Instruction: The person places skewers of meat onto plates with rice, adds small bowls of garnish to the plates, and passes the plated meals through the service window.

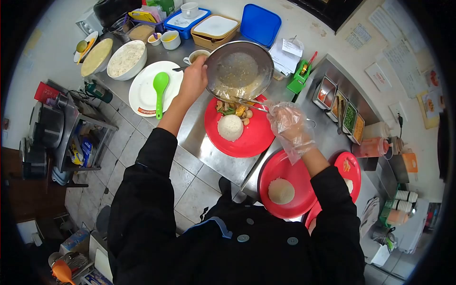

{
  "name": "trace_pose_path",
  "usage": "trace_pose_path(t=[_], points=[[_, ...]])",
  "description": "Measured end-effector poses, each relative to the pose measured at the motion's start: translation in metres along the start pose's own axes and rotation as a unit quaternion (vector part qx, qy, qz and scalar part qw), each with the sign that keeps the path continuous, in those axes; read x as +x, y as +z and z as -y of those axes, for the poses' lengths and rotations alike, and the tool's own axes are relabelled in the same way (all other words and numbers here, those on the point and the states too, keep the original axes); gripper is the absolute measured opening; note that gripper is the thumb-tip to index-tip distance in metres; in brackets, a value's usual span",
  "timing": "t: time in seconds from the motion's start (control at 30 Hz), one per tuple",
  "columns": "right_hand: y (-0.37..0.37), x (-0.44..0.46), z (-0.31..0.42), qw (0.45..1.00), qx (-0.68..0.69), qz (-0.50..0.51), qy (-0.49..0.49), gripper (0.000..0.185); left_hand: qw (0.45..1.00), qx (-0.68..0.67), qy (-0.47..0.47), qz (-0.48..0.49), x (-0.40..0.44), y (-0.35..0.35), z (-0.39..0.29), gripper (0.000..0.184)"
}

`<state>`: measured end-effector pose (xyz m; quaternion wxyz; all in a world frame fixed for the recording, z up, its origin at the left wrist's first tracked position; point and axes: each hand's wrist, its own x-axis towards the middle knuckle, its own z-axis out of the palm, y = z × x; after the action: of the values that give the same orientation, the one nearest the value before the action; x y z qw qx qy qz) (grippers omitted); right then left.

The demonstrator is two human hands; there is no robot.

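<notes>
My left hand (194,78) is closed round the handle of a dark frying pan (240,71), tilted over a red plate (237,145). Brown sauce with small bits lies in the pan. My right hand (289,124), in a clear plastic glove, grips metal tongs (251,102) whose tips are at the pan's lower rim. On the red plate sit a white rice mound (230,128) and a pile of mixed food (241,110). Below my right hand, a second red plate (299,190) bears another rice mound (281,191).
A white plate (142,90) with a green spoon (160,90) lies at the left, beside a white bowl (127,60). A green scale (298,80) stands behind my right hand. Steel food trays (349,116) and another red plate (354,164) are at the right.
</notes>
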<state>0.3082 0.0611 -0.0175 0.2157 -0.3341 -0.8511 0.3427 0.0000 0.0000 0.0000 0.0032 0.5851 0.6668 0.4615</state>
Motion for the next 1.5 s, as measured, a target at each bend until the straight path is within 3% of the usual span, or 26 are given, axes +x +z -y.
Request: trace_pose_path(t=[0.1,0.2,0.3,0.33,0.4,0.47,0.6,0.77,0.87,0.9,0.93,1.0,1.03,1.07,1.13,1.17,1.2,1.23,1.3,1.37,1.4,1.43,1.5], points=[[-0.009,-0.005,0.003,0.974,-0.188,-0.069,-0.105,0.023,1.0,0.0,-0.007,-0.013,-0.005,0.003,-0.005,0.021],[0.014,-0.008,-0.012,0.99,0.033,-0.134,-0.018,0.019,1.0,-0.008,-0.014,-0.008,-0.009,0.0,-0.002,0.021],[0.017,-0.017,-0.009,0.976,0.203,-0.066,0.048,0.019,0.999,0.022,-0.009,-0.038,-0.009,0.002,0.005,0.021],[0.008,-0.016,0.009,0.997,0.034,-0.073,-0.007,0.01,0.998,0.026,-0.029,-0.044,-0.008,0.0,0.004,0.022],[-0.01,-0.011,0.046,0.985,-0.135,-0.08,-0.066,0.009,0.997,0.033,-0.05,-0.053,-0.009,-0.005,0.003,0.022],[-0.024,-0.006,0.072,0.925,-0.38,0.014,0.0,0.01,0.994,0.053,-0.078,-0.053,-0.011,-0.01,-0.001,0.021],[-0.012,0.001,0.059,0.921,-0.385,0.002,-0.067,0.013,0.989,0.054,-0.101,-0.094,-0.021,-0.003,-0.004,0.02],[-0.012,-0.005,0.07,0.926,-0.365,-0.01,-0.095,0.013,0.969,0.056,-0.212,-0.113,-0.036,0.013,-0.019,0.015],[-0.016,-0.006,0.065,0.916,-0.376,-0.003,-0.136,0.013,0.947,0.007,-0.258,-0.19,-0.049,0.027,-0.025,0.011],[-0.016,-0.007,0.057,0.944,-0.298,-0.031,-0.139,0.013,0.933,-0.022,-0.275,-0.232,-0.053,0.038,-0.013,0.01],[-0.015,-0.008,0.04,0.965,-0.212,-0.049,-0.149,0.013,0.89,-0.124,-0.368,-0.238,-0.056,0.022,-0.052,0.012],[-0.017,-0.001,-0.003,0.876,-0.273,-0.151,-0.367,0.022,0.95,0.07,-0.265,-0.147,-0.08,0.03,-0.035,0.023],[-0.026,0.0,0.001,0.935,-0.245,-0.021,-0.256,0.031,0.957,0.167,-0.205,-0.12,-0.093,0.035,-0.027,0.031],[-0.041,-0.012,0.058,0.912,-0.359,0.07,-0.188,0.035,0.942,0.053,-0.275,-0.186,-0.108,0.025,-0.045,0.025],[-0.031,-0.001,0.021,0.93,-0.321,0.012,-0.177,0.041,0.837,-0.19,-0.35,-0.376,-0.134,0.008,-0.079,0.021],[-0.022,0.01,-0.017,0.907,-0.312,-0.049,-0.277,0.043,0.751,-0.383,-0.392,-0.367,-0.161,-0.04,-0.137,0.023],[-0.019,0.032,-0.05,0.877,-0.34,-0.042,-0.336,0.043,0.717,-0.442,-0.358,-0.403,-0.192,-0.058,-0.145,0.022],[-0.031,0.01,0.024,0.867,-0.447,0.104,-0.194,0.045,0.68,-0.507,-0.317,-0.424,-0.219,-0.067,-0.149,0.02],[-0.017,0.07,-0.045,0.918,-0.308,0.181,-0.172,0.053,0.683,-0.466,-0.318,-0.464,-0.293,-0.109,-0.179,0.02],[-0.017,0.06,-0.008,0.96,-0.083,0.263,-0.046,0.053,0.701,-0.389,-0.34,-0.492,-0.379,-0.147,-0.203,0.023],[-0.014,0.047,0.021,0.948,0.035,0.315,0.027,0.053,0.692,-0.346,-0.353,-0.526,-0.42,-0.158,-0.219,0.028],[-0.012,0.033,0.052,0.911,0.158,0.372,0.081,0.054,0.675,-0.291,-0.366,-0.572,-0.461,-0.165,-0.237,0.03],[-0.001,0.002,0.11,0.768,0.371,0.493,0.173,0.054,0.625,-0.195,-0.396,-0.644,-0.534,-0.177,-0.277,0.03]])
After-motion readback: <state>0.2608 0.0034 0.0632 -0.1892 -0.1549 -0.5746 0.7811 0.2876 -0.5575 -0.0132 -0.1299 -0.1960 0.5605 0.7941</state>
